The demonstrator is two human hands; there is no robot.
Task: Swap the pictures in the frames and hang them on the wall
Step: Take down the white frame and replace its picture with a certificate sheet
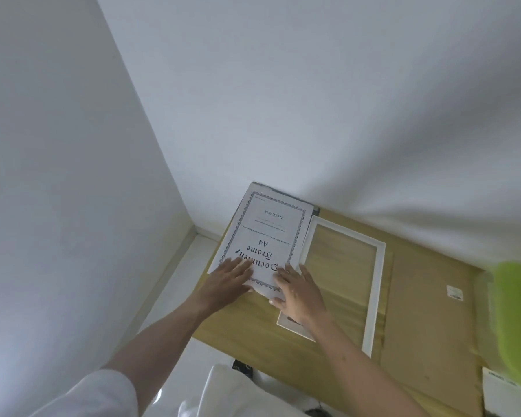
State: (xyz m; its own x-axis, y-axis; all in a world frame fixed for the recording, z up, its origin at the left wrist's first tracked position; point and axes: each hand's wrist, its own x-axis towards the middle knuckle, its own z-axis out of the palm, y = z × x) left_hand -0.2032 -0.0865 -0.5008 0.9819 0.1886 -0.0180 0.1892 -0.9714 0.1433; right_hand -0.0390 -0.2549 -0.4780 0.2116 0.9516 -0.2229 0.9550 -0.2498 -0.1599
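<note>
Head view: two hands (232, 279) (298, 291), one sheet (268, 233) (printed).

A white "Document Frame A4" insert sheet (268, 236) lies flat over a dark frame (283, 192), just left of an empty white frame (376, 290) lying flat on the wooden table (427, 296).

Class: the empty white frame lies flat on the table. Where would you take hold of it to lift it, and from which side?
Probably by its long right rail, coming from the right. The white frame lies flat on the wooden table with that rail fully exposed, so fingers can slip under its outer edge. The left side is crowded: the printed sheet adjoins it and the right hand rests there.
</note>
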